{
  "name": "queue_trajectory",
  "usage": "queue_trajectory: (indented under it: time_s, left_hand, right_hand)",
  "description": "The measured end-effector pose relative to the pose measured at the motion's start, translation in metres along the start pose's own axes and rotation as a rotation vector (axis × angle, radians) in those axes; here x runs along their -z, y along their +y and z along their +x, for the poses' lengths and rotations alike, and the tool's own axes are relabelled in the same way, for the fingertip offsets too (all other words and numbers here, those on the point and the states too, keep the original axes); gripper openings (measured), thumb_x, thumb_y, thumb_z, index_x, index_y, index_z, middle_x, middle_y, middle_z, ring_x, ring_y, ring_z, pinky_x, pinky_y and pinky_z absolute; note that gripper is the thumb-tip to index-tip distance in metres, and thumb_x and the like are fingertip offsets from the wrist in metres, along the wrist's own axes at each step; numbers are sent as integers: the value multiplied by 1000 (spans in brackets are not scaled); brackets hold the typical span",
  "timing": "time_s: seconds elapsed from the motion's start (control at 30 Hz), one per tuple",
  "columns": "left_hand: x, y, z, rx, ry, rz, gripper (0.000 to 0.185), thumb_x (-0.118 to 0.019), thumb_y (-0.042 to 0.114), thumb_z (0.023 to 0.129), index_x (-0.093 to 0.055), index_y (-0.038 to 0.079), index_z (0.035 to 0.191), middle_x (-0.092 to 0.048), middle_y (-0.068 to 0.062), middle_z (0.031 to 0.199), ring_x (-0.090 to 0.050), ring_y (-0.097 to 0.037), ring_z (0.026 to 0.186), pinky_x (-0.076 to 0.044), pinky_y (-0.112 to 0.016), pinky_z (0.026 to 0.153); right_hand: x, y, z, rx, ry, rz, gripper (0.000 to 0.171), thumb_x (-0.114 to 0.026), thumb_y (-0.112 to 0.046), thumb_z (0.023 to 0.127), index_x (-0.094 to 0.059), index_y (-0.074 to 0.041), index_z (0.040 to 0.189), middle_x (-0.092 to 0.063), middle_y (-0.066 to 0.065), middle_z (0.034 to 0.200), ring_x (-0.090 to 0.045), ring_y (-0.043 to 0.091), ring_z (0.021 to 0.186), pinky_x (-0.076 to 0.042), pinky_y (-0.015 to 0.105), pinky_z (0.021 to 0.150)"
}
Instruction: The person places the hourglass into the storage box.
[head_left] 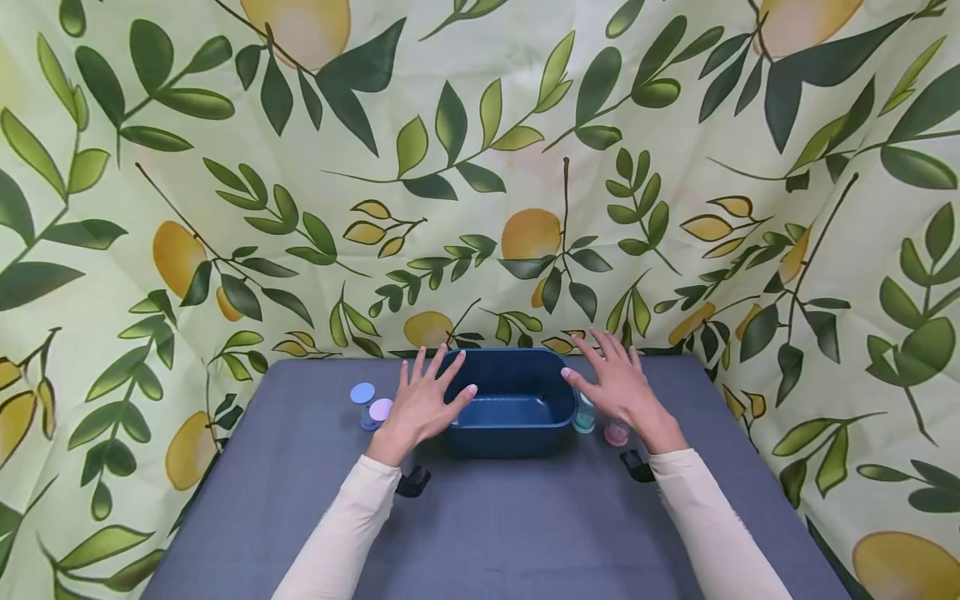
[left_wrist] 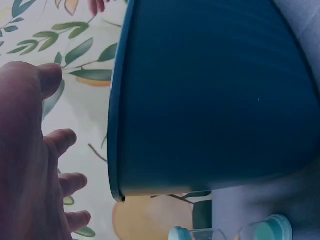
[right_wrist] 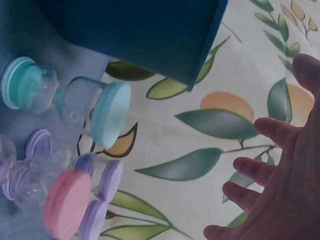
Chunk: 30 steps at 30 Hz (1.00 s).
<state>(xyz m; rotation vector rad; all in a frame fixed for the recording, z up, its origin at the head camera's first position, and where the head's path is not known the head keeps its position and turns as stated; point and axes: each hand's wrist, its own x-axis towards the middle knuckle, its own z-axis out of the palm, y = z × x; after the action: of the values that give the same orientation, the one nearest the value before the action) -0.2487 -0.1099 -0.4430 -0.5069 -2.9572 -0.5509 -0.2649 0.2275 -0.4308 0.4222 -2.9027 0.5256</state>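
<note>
A dark blue plastic bin (head_left: 510, 442) stands on the table, its inside bare where it shows. My left hand (head_left: 423, 404) hovers over the bin's left end with fingers spread, holding nothing. Beyond the opposite end, my right hand (head_left: 618, 387) is likewise spread and holds nothing. Left of the bin stand small sand timers, one with a blue cap (head_left: 362, 393) and one with a lilac cap (head_left: 381, 409). Under the right hand are a teal timer (right_wrist: 112, 115), a pink timer (right_wrist: 67, 205) and purple-capped timers (right_wrist: 110, 180), partly hidden in the head view.
The grey-blue cloth-covered table (head_left: 525, 533) reaches back to a hanging curtain (head_left: 480, 200) printed with leaves and fruit, which also encloses both sides. Black wrist mounts (head_left: 412, 482) sit below each wrist.
</note>
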Motion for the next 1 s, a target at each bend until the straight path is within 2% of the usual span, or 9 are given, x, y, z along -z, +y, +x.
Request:
queue_trajectory:
  time_s: [0.17, 0.4, 0.63, 0.87, 1.0]
  left_hand:
    - [-2, -3, -1, 9, 5, -31, 71, -35, 68, 96, -23, 33, 156, -13, -4, 166, -5, -36, 153, -13, -63, 120]
    - [-6, -9, -3, 38, 11, -129, 69, -39, 63, 97, -23, 32, 157, -13, -4, 167, -7, -35, 154, -24, -66, 114]
    - [-9, -14, -6, 46, 50, -235, 68, -42, 59, 98, -25, 29, 156, -18, -5, 165, -13, -32, 153, -27, -66, 112]
    - [-16, -14, -7, 66, 132, -342, 63, -51, 46, 99, -31, 22, 154, -31, -11, 159, -31, -35, 146, -31, -60, 114]
    - [-18, -15, -9, 66, 213, -424, 57, -57, 33, 98, -40, 14, 150, -40, -16, 152, -45, -36, 136, -42, -54, 107]
  right_hand:
    - [2, 12, -4, -10, 43, 28, 74, -49, -59, 95, -36, -15, 152, -22, 21, 160, -16, 44, 148, -8, 73, 113]
    - [-2, 26, -10, -33, 77, 79, 72, -53, -55, 95, -35, -15, 152, -22, 22, 160, -17, 46, 147, -10, 74, 112]
    - [-6, 42, -21, -52, 139, 131, 68, -56, -46, 96, -38, -10, 151, -29, 24, 156, -27, 51, 140, -22, 73, 108]
    - [-9, 51, -33, -113, 194, 221, 66, -59, -42, 95, -40, -8, 149, -35, 25, 151, -34, 49, 137, -29, 70, 106]
    - [-16, 55, -38, -147, 233, 258, 66, -63, -40, 94, -41, -7, 147, -39, 25, 148, -39, 48, 134, -32, 69, 105]
